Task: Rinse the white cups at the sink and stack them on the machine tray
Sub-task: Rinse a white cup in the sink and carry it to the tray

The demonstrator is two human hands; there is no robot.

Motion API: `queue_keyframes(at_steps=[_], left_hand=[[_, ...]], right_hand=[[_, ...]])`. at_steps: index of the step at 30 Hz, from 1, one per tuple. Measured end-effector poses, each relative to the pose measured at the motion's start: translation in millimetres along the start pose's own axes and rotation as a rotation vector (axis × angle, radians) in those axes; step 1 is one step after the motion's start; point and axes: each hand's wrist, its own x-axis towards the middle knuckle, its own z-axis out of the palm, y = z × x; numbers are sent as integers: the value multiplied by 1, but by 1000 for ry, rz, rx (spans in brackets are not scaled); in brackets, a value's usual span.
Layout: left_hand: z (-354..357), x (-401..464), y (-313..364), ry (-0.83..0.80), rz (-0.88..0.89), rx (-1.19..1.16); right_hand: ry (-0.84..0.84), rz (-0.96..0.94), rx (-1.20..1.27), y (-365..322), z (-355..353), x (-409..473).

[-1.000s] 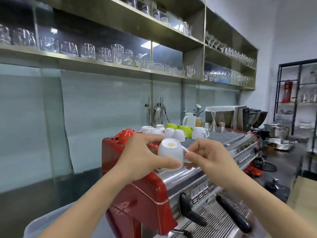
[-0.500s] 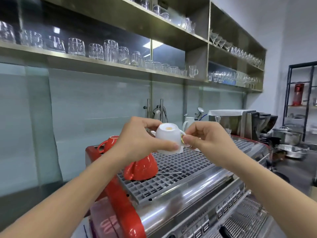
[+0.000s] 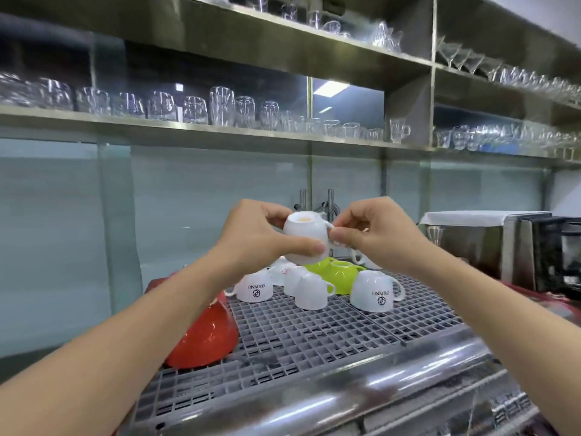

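I hold a small white cup (image 3: 306, 236) upside down in the air above the grey grid tray (image 3: 314, 335) on top of the espresso machine. My left hand (image 3: 261, 237) wraps around the cup's body. My right hand (image 3: 374, 231) pinches its handle. Below the cup, several white cups stand upside down on the tray, among them one with a logo on the left (image 3: 254, 289), a plain one in the middle (image 3: 311, 292) and one with a logo on the right (image 3: 374, 295). The sink is out of view.
A red cup (image 3: 204, 338) lies on the tray's left edge and a green cup (image 3: 338, 275) sits behind the white ones. Shelves of glasses (image 3: 220, 108) run overhead. A dark appliance (image 3: 550, 250) stands at the right. The machine's chrome front (image 3: 345, 398) is below.
Both hands have carried the upside-down white cup forward over the tray, towards the group of cups at the back. The view has moved closer to the machine's top.
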Motion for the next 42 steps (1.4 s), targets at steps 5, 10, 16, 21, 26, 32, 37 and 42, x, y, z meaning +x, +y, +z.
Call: queue_keyframes(at_steps=[5,10,16,21,26,32,37,42], left_hand=[[32,14,-9,17,-83,109],[61,24,-28,-15,-121,206],[79,27,-49,-46,-156,400],[86,21,-58,-57,-180,576],[89,16,-62,-78,-183,693],[93,11,-58,-63,-184,773],[96,9,-55,-78,-174,845],[98,6,-53,-81,-150,879]], right_hand=[[-70,8,-15,42,3,10],[-154,10,-92,76,11,11],[-299,20,-196,102,24,12],[-406,-39,-340,105,32,8],[-385,-119,-474,108,37,7],[-391,-138,-552,113,42,8],[-412,-140,-573,115,43,8],[-412,-140,-563,117,41,7]])
